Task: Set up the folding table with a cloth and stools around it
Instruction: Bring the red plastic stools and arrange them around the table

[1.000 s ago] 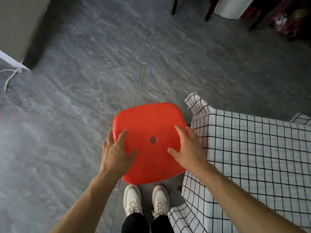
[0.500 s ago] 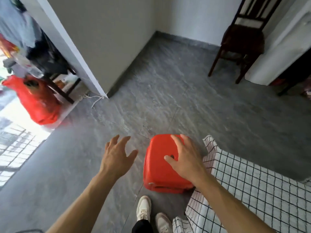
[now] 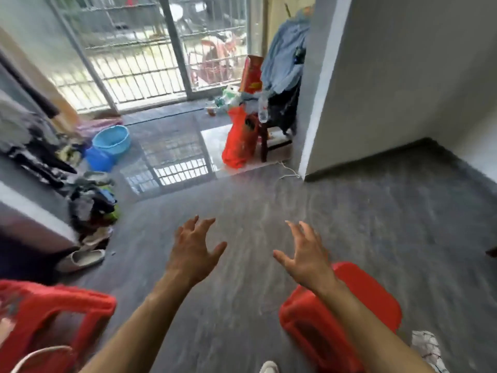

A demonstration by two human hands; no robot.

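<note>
A red plastic stool (image 3: 371,300) stands on the grey floor at the lower right, partly behind my right forearm. A corner of the black-and-white checked cloth (image 3: 427,348) shows at the bottom right edge; the table itself is out of view. Another red stool (image 3: 56,308) is at the lower left, blurred. My left hand (image 3: 193,251) and my right hand (image 3: 306,254) hover above the floor with fingers spread, holding nothing. My right hand is just above and left of the right stool, not touching it.
A grey wall corner (image 3: 317,103) juts in at upper right. A red bag (image 3: 239,138) and a dark chair with clothes sit beside it. A blue basin (image 3: 111,141), piled clothes (image 3: 91,205) and a shoe (image 3: 80,259) lie left. Barred glass doors (image 3: 150,49) are at the back.
My right hand has come off the red stool, which now stands on the floor. My view has swung left and up, so the checked cloth is almost out of sight and a second stool appears.
</note>
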